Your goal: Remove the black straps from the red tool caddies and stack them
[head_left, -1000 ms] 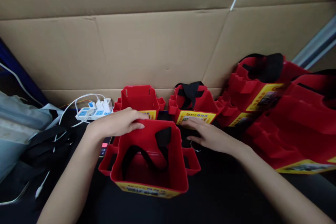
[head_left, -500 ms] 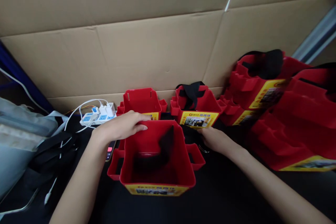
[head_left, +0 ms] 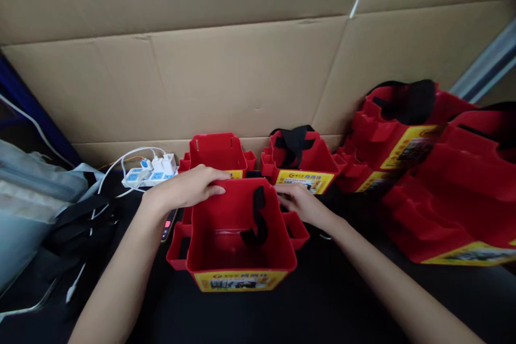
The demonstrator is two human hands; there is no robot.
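Observation:
A red plastic caddy (head_left: 242, 250) with a yellow label and small side pockets stands in front of me on the dark table. A black strap (head_left: 257, 217) runs through a slot in its far wall and curls inside. My left hand (head_left: 187, 189) rests over the far left rim, fingers gripping the wall. At the caddy's far right corner my right hand (head_left: 301, 203) has its fingers behind the wall where the strap passes; what the fingers hold is hidden.
Two more red caddies (head_left: 217, 153) (head_left: 300, 161) stand behind, one with a black strap. A pile of red caddies (head_left: 435, 172) lies at the right. A white power strip (head_left: 151, 172), a phone (head_left: 168, 224) and black straps (head_left: 80, 220) lie left. Cardboard (head_left: 242, 64) backs the table.
My right hand moved left from the table to the caddy's far right corner. The strap, lying across the caddy's floor, has been drawn up to the far wall. My left hand stayed.

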